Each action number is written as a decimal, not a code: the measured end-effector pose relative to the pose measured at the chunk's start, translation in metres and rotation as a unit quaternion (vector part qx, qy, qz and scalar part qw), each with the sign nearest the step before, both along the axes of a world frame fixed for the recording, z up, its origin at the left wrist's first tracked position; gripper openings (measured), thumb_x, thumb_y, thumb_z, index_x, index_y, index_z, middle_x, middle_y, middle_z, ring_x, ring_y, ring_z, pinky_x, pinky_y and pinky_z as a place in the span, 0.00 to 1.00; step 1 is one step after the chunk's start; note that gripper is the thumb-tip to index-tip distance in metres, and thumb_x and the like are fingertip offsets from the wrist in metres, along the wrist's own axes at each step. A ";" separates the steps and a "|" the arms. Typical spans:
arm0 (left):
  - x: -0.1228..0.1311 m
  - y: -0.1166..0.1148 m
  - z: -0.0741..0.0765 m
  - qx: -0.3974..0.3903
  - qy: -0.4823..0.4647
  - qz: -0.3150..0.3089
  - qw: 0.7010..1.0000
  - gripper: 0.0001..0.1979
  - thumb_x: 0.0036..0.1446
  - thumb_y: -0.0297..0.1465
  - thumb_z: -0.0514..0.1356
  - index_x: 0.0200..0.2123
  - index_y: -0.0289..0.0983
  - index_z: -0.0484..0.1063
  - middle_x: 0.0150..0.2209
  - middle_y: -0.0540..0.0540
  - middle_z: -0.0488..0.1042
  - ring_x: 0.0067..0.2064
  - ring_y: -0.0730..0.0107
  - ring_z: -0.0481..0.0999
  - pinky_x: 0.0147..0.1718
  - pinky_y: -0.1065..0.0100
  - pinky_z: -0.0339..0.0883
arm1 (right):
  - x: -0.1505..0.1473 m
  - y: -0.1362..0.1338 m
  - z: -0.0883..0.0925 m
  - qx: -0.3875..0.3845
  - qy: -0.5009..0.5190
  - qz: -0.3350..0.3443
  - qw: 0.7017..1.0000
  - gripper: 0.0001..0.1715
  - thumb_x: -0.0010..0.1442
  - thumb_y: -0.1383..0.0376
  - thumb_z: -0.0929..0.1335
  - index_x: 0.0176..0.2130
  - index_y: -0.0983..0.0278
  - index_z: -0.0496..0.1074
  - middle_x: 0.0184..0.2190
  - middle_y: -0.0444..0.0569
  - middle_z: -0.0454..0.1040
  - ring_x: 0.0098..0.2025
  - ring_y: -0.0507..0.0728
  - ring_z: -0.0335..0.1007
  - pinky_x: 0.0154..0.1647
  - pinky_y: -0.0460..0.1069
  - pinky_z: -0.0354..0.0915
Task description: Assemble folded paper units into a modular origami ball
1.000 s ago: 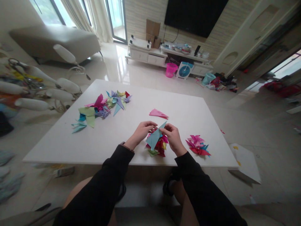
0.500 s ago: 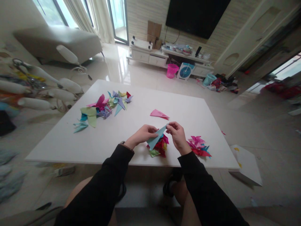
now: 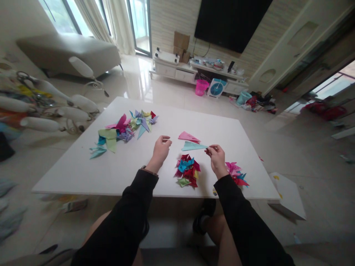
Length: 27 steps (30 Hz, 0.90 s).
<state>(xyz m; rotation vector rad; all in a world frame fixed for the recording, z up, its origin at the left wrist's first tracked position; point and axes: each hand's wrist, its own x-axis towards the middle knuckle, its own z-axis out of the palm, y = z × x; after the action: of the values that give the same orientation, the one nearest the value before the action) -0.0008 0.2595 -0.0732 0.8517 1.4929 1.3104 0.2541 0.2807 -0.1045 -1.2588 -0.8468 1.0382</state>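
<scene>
Released by the left hand (image 3: pixel 161 149) and shifted from over the nearest pile since the frame half a second earlier, light-blue folded paper (image 3: pixel 192 146) is now held just beside a pink stack, straight ahead at twelve o'clock from the seated person. White table (image 3: pixel 83 173) is stretched across the foreground; between twelve and one, a dark television (image 3: pixel 233 22) is seen on the wall. At eleven, a multicoloured spread of folded paper (image 3: pixel 122 125) is laid well apart from the hands, perhaps to be kept out of their way. A red-and-blue pile (image 3: pixel 190 172) is set nearer at twelve, seemingly for easy reach, and a pink-and-red cluster (image 3: pixel 235 170) is partly hidden between one and two. Left fingers are loosely curled, slightly parted, with nothing held; by the right hand (image 3: pixel 217 159), at one, the paper's narrow tip is pinched, probably so its wide end is left uncovered. Whether the paper is rested on the table cannot be told. Pink stack (image 3: pixel 188 136) is lined up similarly, apparently by shape. No brand or writing can be read.
</scene>
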 end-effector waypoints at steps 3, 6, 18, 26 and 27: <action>-0.002 -0.002 0.008 0.001 -0.034 -0.008 0.999 0.13 0.48 0.33 0.60 0.39 0.37 0.71 0.37 0.45 0.72 0.38 0.66 0.74 0.34 0.67 0.67 | -0.001 0.014 -0.016 -0.015 0.009 -0.025 1.000 0.17 0.43 0.63 0.77 0.30 0.61 0.69 0.25 0.41 0.74 0.28 0.52 0.75 0.35 0.49 0.71; -0.001 -0.004 0.014 0.004 -0.052 -0.014 0.999 0.13 0.47 0.33 0.60 0.39 0.37 0.71 0.37 0.45 0.72 0.38 0.66 0.74 0.34 0.67 0.67 | -0.008 0.033 -0.028 -0.039 0.011 -0.033 0.999 0.17 0.43 0.64 0.77 0.30 0.61 0.67 0.24 0.41 0.74 0.28 0.52 0.75 0.34 0.47 0.72; -0.018 -0.003 0.017 0.002 -0.087 -0.011 0.996 0.12 0.48 0.33 0.60 0.38 0.38 0.70 0.36 0.46 0.71 0.36 0.68 0.74 0.33 0.69 0.66 | -0.021 0.115 -0.059 -0.105 -0.095 -0.035 0.989 0.17 0.44 0.68 0.74 0.28 0.59 0.63 0.19 0.41 0.71 0.25 0.53 0.73 0.29 0.47 0.73; -0.023 -0.008 0.021 -0.006 -0.101 -0.026 0.995 0.08 0.50 0.31 0.59 0.36 0.37 0.71 0.35 0.47 0.71 0.35 0.69 0.75 0.32 0.69 0.66 | -0.005 0.116 -0.075 -0.139 -0.269 -0.023 0.953 0.11 0.44 0.69 0.71 0.30 0.62 0.68 0.22 0.44 0.73 0.26 0.55 0.73 0.31 0.48 0.69; -0.023 -0.008 0.021 -0.006 -0.100 -0.030 0.995 0.08 0.51 0.30 0.59 0.36 0.37 0.71 0.35 0.47 0.71 0.35 0.69 0.75 0.32 0.70 0.66 | -0.004 0.115 -0.075 -0.138 -0.284 -0.020 0.948 0.10 0.45 0.69 0.71 0.31 0.62 0.68 0.24 0.46 0.74 0.26 0.55 0.73 0.31 0.48 0.68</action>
<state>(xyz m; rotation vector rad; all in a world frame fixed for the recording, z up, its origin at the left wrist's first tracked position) -0.0241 0.2511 -0.0522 0.7284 1.3080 1.3003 0.2502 0.3962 -0.1792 -1.8559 -1.1284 0.7818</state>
